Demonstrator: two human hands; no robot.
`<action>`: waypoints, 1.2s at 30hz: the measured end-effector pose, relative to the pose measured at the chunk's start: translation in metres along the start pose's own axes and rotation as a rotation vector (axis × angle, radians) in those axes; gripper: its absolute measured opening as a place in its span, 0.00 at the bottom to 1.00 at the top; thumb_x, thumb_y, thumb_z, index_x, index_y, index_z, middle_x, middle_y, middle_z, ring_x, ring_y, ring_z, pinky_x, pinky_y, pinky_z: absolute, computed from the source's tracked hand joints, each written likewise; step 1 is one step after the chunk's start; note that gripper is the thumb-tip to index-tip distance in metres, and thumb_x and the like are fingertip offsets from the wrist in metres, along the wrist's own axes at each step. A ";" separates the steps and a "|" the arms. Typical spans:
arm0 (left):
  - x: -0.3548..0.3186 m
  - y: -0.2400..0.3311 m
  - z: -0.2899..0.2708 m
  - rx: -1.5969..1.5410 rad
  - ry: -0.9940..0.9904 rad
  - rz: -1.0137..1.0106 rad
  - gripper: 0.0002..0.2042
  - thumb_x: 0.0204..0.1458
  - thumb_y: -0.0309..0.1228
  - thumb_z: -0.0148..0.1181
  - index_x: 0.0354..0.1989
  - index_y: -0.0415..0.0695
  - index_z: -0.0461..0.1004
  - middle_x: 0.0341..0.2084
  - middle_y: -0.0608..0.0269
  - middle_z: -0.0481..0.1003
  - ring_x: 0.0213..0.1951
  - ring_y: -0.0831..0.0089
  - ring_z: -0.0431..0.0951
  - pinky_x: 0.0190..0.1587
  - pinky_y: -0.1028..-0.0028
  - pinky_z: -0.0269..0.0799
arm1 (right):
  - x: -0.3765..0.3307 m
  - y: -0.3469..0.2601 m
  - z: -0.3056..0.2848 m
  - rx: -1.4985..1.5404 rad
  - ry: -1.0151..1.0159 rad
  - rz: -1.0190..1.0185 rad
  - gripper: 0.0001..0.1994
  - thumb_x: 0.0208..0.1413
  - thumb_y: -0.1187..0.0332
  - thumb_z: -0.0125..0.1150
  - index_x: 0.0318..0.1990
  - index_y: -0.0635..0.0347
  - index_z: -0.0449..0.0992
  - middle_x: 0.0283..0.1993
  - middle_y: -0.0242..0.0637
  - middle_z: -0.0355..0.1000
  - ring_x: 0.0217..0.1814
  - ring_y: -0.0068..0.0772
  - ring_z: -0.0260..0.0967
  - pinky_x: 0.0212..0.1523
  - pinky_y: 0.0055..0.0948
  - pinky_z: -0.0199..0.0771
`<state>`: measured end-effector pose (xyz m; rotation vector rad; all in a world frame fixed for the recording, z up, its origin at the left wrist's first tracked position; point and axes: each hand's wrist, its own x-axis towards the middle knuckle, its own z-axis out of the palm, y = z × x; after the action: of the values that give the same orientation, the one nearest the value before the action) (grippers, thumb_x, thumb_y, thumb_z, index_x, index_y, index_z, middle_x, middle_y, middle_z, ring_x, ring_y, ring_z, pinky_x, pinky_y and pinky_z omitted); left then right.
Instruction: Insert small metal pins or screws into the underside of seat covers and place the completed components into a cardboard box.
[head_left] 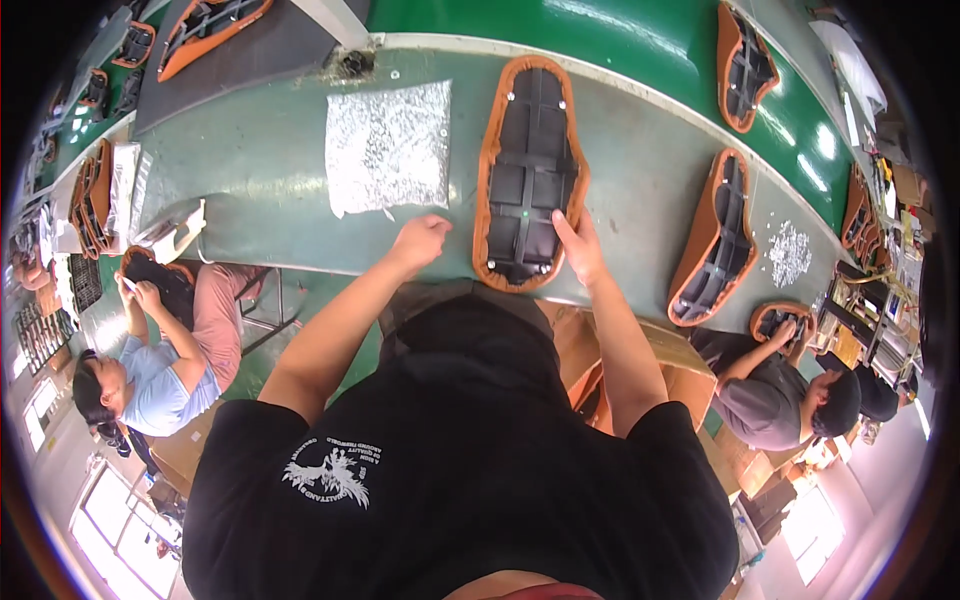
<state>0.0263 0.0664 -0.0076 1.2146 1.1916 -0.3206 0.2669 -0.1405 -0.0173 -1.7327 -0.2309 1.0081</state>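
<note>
A long motorcycle seat [527, 190] with a tan-orange cover and a black ribbed plastic base lies underside up in front of me. My right hand [582, 245] grips the near right edge of it, the thumb over the rim onto the black base and the fingers round the outer side. My left hand [422, 242] is apart from the seat, over the table's near edge, with its fingers curled together; anything in them is too small to make out. Just beyond that hand lies a flat bag of small silvery-white pieces [388, 148].
More seats [712, 240] lie along the green table [270, 190], on the right and far left. A pile of small white pieces [788, 252] sits at the right. Co-workers handle seats at both sides. An open cardboard box [680, 355] stands by my right arm.
</note>
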 end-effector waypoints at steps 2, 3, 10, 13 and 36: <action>0.015 0.007 -0.032 0.252 0.172 0.274 0.12 0.62 0.33 0.52 0.44 0.41 0.80 0.35 0.49 0.80 0.38 0.51 0.79 0.45 0.59 0.75 | 0.020 -0.035 0.018 0.280 -0.046 0.130 0.28 0.66 0.61 0.62 0.67 0.64 0.64 0.57 0.36 0.73 0.57 0.27 0.69 0.59 0.28 0.70; 0.021 0.019 -0.048 0.257 0.170 0.289 0.12 0.62 0.33 0.52 0.44 0.41 0.80 0.35 0.49 0.80 0.38 0.51 0.79 0.45 0.59 0.75 | 0.030 -0.044 0.025 0.283 -0.039 0.116 0.28 0.66 0.61 0.62 0.67 0.64 0.64 0.57 0.36 0.73 0.57 0.27 0.69 0.59 0.28 0.70; 0.061 0.070 -0.138 0.728 0.593 0.558 0.08 0.54 0.25 0.52 0.40 0.40 0.76 0.45 0.43 0.72 0.46 0.42 0.75 0.51 0.53 0.72 | 0.166 -0.166 0.027 0.376 -0.108 0.027 0.31 0.65 0.53 0.62 0.65 0.69 0.67 0.57 0.40 0.74 0.57 0.30 0.71 0.58 0.34 0.74; 0.068 0.077 -0.131 0.838 0.562 0.535 0.10 0.53 0.23 0.53 0.43 0.39 0.73 0.47 0.43 0.69 0.50 0.41 0.72 0.53 0.53 0.71 | 0.256 -0.247 0.008 0.318 -0.069 -0.071 0.35 0.64 0.48 0.62 0.64 0.74 0.67 0.56 0.41 0.74 0.56 0.32 0.71 0.59 0.35 0.74; 0.042 0.037 -0.136 0.883 0.557 0.778 0.19 0.48 0.17 0.55 0.50 0.43 0.76 0.52 0.56 0.72 0.57 0.54 0.71 0.59 0.61 0.72 | 0.094 -0.113 0.154 -0.698 -0.153 -0.731 0.15 0.54 0.70 0.65 0.50 0.58 0.79 0.60 0.44 0.71 0.62 0.52 0.68 0.62 0.41 0.71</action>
<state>-0.0014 0.2109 -0.0058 2.5502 0.9263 0.1261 0.2502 0.0687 0.0201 -1.9230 -1.3360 0.5228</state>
